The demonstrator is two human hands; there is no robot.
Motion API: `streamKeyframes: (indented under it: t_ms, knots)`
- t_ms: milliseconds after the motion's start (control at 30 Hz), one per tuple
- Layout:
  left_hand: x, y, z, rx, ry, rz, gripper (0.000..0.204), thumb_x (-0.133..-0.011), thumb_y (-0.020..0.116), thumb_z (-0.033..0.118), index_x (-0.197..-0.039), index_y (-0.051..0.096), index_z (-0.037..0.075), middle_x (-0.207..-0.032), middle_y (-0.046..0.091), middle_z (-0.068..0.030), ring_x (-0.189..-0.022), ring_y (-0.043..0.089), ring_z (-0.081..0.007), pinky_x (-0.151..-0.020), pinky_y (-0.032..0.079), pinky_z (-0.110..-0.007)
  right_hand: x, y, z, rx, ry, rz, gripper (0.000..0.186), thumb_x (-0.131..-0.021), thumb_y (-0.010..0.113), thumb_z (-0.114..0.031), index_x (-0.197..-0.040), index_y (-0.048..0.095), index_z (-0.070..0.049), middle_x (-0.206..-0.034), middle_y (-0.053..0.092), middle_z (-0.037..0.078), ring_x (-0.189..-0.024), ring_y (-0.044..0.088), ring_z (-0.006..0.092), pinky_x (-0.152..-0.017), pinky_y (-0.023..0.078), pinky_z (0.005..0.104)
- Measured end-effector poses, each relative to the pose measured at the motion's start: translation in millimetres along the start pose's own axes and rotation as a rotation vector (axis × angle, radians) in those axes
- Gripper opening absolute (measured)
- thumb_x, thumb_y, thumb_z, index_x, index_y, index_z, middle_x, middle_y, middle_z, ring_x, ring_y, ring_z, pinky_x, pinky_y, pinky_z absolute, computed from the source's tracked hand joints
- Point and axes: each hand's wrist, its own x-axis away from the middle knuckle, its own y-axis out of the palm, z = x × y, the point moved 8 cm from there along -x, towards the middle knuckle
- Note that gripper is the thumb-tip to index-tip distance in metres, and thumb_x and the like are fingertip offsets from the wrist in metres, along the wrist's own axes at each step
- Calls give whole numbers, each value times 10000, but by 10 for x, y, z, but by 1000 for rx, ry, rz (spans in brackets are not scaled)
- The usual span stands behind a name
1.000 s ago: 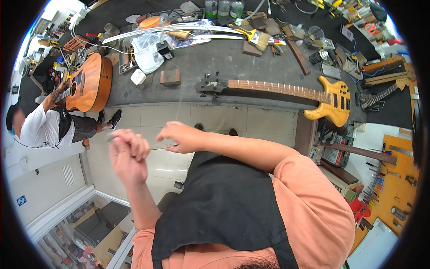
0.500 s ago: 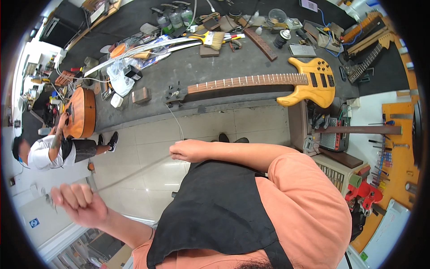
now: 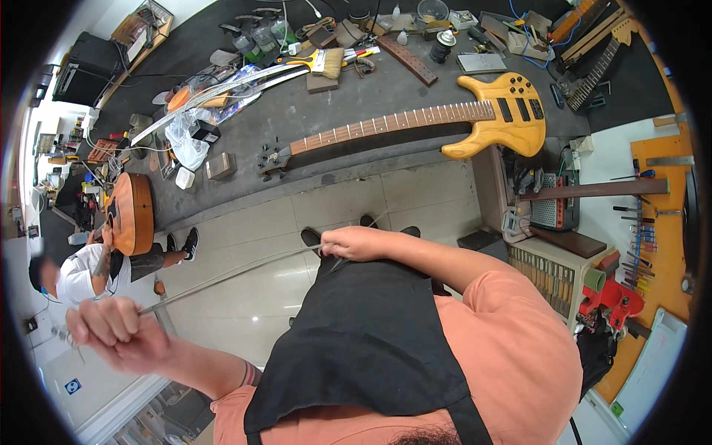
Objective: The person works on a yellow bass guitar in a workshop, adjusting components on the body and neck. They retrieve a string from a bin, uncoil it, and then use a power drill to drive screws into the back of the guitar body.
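Several thin metal guitar strings (image 3: 222,277) stretch in a loose bundle between my two hands, over the tiled floor. My left hand (image 3: 122,334), at the lower left, is closed in a fist around one end, with coiled bits poking out past the knuckles. In front of my apron, my right hand (image 3: 354,243) is closed on the other end, and short loose ends stick out around its fingers. On the bench ahead lies a natural-wood electric bass (image 3: 486,133), its neck pointing left. No strings show along its fretboard.
The dark workbench (image 3: 245,141) holds a wide paintbrush (image 3: 326,63), a spray can (image 3: 443,46), a wooden block (image 3: 221,166) and plastic bags. At the left, another person holds an acoustic guitar (image 3: 133,215). Tools hang on an orange board (image 3: 660,252) at the right.
My right hand has moved right, toward my body, and the string end trailing toward the bench has come in to it. My left hand has shifted slightly left. The view has tilted a little.
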Motion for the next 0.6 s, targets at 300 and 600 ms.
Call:
streamKeyframes:
  t_ms: [300,600]
  knots:
    - [204,306,-1127,-74,-300,-101,308,-1226,485,354,-1053,538,104,-751,354,34,-578,289,-69,-524,255,-272,293,-84,972,218,83,108,247,-1099,618,-226,-1247,690,-42,-1215,748,195,-1193,674,428,-1041,530,500]
    - [1174,167,-2334,-427,-680,-244,375,-1221,507,335,-1039,592,17,-796,532,-26,-675,461,-113,-616,358,-299,325,-1065,-1446,-250,-449,485,330,-1113,585,-103,-1430,658,-45,-1375,674,123,-1300,666,261,-1170,498,428]
